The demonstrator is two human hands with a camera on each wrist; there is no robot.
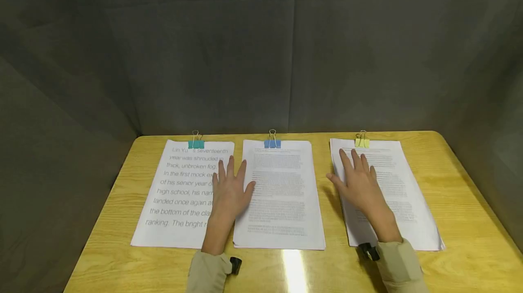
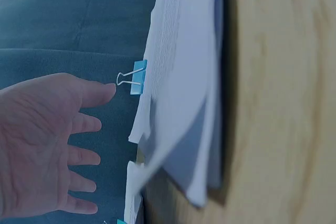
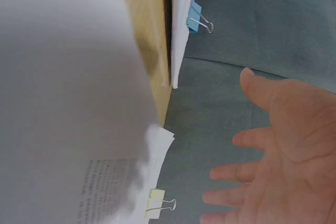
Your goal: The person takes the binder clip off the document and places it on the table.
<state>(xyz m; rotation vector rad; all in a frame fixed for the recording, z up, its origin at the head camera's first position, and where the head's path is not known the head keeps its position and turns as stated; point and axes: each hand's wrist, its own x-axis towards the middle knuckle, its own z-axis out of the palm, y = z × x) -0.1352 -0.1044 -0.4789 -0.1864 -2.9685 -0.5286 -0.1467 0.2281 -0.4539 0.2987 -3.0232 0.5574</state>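
Three stacks of printed paper lie side by side, each with a binder clip on its far edge. The left stack (image 1: 180, 206) carries large print and a teal binder clip (image 1: 196, 144). Small print covers the middle stack (image 1: 282, 193), under a blue binder clip (image 1: 272, 143). A yellow binder clip (image 1: 362, 142) sits on the right stack (image 1: 404, 202). My left hand (image 1: 230, 193), fingers spread, is over the gap between the left and middle stacks. Over the right stack's left part is my right hand (image 1: 361, 186), fingers extended. Both hands hold nothing; the wrist views show bare palms.
The stacks lie on a yellow wood-grain table (image 1: 106, 234) with rounded far corners. A dark grey cloth (image 1: 212, 57) rises behind it and along both sides. Black wrist straps (image 1: 235, 265) show at the sleeve cuffs.
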